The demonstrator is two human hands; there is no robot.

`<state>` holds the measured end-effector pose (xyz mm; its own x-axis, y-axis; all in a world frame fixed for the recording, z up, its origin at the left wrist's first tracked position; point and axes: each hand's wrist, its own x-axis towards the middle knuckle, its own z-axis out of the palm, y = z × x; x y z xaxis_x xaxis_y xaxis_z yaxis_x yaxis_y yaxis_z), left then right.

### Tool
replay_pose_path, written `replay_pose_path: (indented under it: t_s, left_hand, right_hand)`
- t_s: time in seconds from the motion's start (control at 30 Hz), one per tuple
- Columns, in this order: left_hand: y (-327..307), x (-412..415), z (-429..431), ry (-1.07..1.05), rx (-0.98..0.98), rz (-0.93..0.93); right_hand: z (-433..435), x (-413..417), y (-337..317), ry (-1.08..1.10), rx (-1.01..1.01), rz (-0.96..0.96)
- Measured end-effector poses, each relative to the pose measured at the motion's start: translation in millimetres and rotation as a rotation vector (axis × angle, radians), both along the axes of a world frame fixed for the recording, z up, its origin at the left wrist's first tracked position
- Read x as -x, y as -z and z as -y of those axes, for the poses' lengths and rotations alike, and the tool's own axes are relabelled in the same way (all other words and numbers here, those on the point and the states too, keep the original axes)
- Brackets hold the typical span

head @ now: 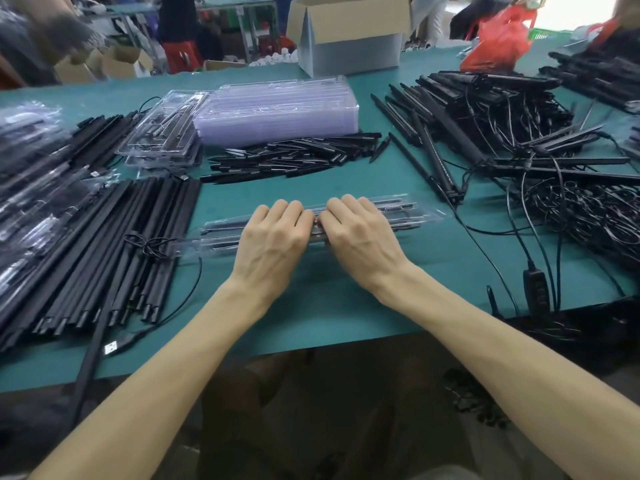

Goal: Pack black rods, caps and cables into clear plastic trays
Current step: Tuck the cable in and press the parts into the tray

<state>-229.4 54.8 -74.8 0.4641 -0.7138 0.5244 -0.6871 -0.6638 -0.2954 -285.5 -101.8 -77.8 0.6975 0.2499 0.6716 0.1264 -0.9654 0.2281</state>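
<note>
The left hand (273, 233) and right hand (356, 230) curl their fingers over the middle of the tray (408, 216), which lies mid-table holding rods. Uneven pressure could spring a rod loose or skew the tray. The rod stack (121, 244) crowds 9 o'clock and the cables (571, 216) crowd 3 o'clock. Bare table (311, 306) runs to the 6 o'clock edge.

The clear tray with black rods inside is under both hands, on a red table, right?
No. The head view shows the table is teal, not red. The clear tray with black rods inside does lie under the left hand and right hand.
</note>
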Motion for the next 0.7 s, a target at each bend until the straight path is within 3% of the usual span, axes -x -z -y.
replay_pose_path:
  t_s: [0.27, 0.7]
  left_hand:
    - [0.6, -4.2, -8.7, 0.152, 0.084, 0.081]
    - [-1.8, -10.2, -13.9, 0.243, 0.067, 0.165]
  right_hand:
    - [4.3, -2.6, 1.6, -0.039, 0.010, 0.006]
    - [12.0, -11.9, -0.5, -0.161, 0.254, 0.069]
